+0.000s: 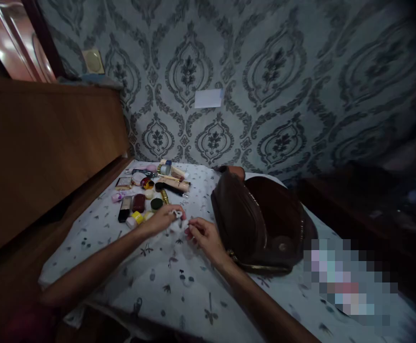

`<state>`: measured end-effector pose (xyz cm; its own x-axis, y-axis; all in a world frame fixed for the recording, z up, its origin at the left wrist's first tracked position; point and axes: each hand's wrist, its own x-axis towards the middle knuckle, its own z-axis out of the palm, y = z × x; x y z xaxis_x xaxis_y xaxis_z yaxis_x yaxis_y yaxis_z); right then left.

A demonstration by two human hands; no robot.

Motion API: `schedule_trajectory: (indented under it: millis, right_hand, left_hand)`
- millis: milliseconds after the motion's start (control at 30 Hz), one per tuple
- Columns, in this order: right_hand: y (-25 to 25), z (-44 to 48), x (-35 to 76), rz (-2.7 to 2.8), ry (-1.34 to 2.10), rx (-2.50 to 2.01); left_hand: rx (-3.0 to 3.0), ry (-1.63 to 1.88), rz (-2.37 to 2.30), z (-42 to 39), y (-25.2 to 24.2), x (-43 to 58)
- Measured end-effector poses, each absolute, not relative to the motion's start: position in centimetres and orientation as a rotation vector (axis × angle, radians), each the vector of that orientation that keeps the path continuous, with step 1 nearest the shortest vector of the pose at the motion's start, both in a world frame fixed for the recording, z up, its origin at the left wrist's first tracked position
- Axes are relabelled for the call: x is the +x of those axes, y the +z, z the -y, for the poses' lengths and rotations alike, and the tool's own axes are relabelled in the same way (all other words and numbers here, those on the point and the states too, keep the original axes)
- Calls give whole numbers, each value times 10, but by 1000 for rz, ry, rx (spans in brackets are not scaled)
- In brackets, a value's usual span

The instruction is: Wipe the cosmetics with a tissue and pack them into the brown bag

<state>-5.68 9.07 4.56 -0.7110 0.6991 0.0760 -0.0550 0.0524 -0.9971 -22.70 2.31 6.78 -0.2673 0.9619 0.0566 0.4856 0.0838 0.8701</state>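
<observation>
- Out on the far left we have a brown wooden cabinet (50,152), and beyond it a pale switch (94,61) on the patterned wall (188,69).
- Moving right, here's a crowd of small cosmetics on the white printed cloth (174,295): a gold-edged compact (124,183) toward the far side, a pink-and-purple tube (117,196) a little nearer, then a black-and-clear bottle (124,209) lying nearer still.
- Just right of that bottle, a dark red case (138,203); on the near side of the group, a yellow cap (136,217).
- Next along, a dark round jar (157,205), with a black-handled item (172,189) lying slantwise on its far side.
- And into the middle: the left hand (163,219), just to the near right of the jar, fingers curled around a small, crumpled-looking white item (177,215).
- That white item sits between the two hands, above the cloth; too blurred to say what it is.
- Right beside it comes the right hand (206,238), thumb and fingertips drawn close at the item's right edge; whether they grip it, I cannot tell. The hands are near each other, a small gap between them.
- Above, a white paper (208,98) on the wall.
- Then the big brown bag (239,214), gaping open, just right of the right hand.
- Near right, a pixelated patch (350,286) hides whatever lies there.
</observation>
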Motion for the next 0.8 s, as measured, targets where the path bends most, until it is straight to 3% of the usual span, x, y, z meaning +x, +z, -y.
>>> schedule_trajectory:
  millis: [233, 400, 600, 800]
  right_hand:
    - [16, -83, -83, 1661, 1763, -705]
    - [14, -81, -76, 1705, 1785, -704]
    - [17, -84, -73, 1687, 1859, -734]
    - [21, -87, -68, 1686, 1876, -718]
  left_hand:
    - [1331, 967, -2474, -115, 109, -335]
    - [1204, 723, -2855, -161, 104, -379]
    - [1197, 511, -2884, -194, 85, -395]
    - [1212, 521, -2905, -195, 85, -384]
